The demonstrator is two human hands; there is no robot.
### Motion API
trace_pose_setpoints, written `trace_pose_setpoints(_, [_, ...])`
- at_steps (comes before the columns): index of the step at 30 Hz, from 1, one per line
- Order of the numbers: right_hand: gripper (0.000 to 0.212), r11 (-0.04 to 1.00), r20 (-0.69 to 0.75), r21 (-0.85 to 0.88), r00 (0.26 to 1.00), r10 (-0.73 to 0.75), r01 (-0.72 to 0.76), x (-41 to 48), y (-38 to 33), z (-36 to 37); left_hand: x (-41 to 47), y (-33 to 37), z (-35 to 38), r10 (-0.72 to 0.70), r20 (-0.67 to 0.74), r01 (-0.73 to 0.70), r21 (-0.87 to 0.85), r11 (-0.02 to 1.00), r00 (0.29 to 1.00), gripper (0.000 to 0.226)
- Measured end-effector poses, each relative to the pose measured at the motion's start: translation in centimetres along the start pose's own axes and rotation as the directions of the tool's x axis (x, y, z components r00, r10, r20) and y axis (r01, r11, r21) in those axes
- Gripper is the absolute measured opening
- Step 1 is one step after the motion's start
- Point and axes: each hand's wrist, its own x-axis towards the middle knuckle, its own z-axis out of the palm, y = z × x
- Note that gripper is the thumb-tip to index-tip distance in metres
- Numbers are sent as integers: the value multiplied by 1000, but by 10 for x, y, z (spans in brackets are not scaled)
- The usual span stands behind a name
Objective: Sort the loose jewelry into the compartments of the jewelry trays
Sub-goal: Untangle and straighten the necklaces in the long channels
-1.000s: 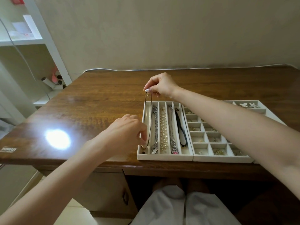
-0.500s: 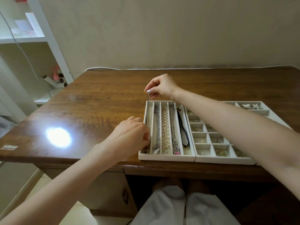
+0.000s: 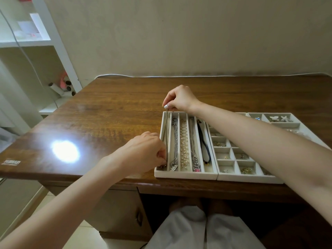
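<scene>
The thin chain (image 3: 166,128) settles into the necklace tray's (image 3: 186,175) leftmost slot.
The right hand (image 3: 179,101) has dropped to the far rim, fingers pinching the chain's top; the left hand (image 3: 143,151) pinches its near end.

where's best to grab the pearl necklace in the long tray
Probably pinch the pearl necklace at its near end, coming straight down from above: it lies stretched lengthwise in a narrow slot of the tray, dividers close on both sides.
</scene>
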Motion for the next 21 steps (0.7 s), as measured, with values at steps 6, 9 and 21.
trace_pose_setpoints(6, [14, 994, 36, -105, 999, -15, 19, -3, 1, 3, 5, -3, 0, -22, -112, 17, -49, 999, 994, 9])
trace_pose_setpoints(9, [18, 981, 53, -183, 997, -59, 68, -4, 4, 3, 10, -6, 0, -61, -197, 45, -88, 995, 979, 7])
trace_pose_setpoints(21, [27, 960, -4, -237, 988, -153, 147, -6, 10, 11, 26, -20, 13, -199, -364, 150, -157, 976, 910, 13])
